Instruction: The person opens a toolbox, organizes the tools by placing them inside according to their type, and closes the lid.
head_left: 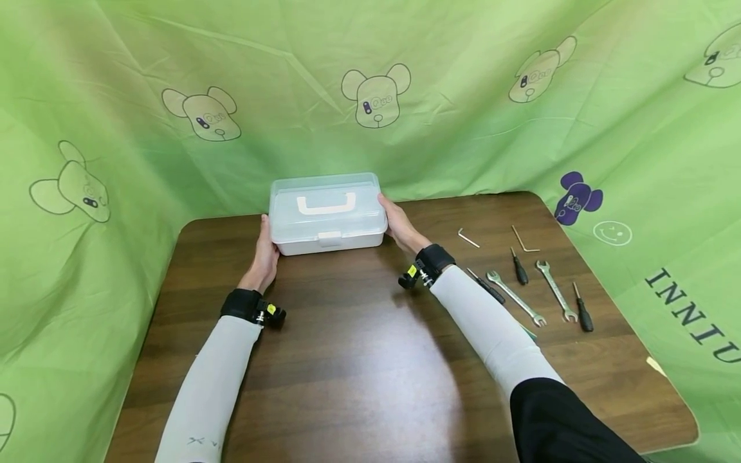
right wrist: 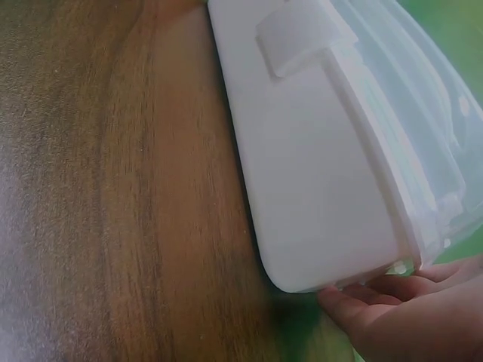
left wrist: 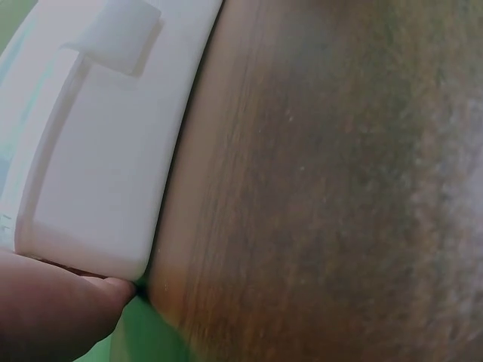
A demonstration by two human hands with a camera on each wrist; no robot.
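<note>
A plastic toolbox [head_left: 328,215] with a clear lid, white base, white carry handle [head_left: 327,204] and front latch [head_left: 329,238] sits at the back of the table. Its lid is closed. My left hand [head_left: 265,257] holds the left end, the thumb at the lower front corner in the left wrist view. At the opposite end, my right hand [head_left: 401,225] grips the side, with fingertips reaching the lid's edge. In the right wrist view, that hand's fingers [right wrist: 392,290] bend against the end wall. The box's contents do not show.
On the right of the brown table [head_left: 347,360] lie two hex keys [head_left: 467,238], two wrenches [head_left: 557,292] and several screwdrivers [head_left: 583,310]. My right forearm partly covers some tools. A green printed cloth [head_left: 278,83] hangs right behind the box.
</note>
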